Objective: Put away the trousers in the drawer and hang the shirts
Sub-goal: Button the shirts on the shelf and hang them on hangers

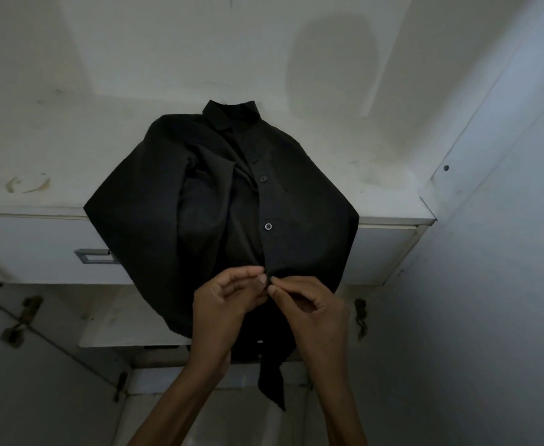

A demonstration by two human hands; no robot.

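Nearest us, our left hand point(228, 297) and right hand point(309, 304) clamp their fingers point(262, 279) on the black shirt point(296, 188) at a lower button. It lies on the tabletop point(54, 156), draping over the drawer point(38, 246). We judge it not yet hung; no trousers are visible.

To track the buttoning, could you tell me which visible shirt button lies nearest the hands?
The lowest button, just above where the left hand and right hand pinch the shirt; the other two buttons sit higher, toward the collar.
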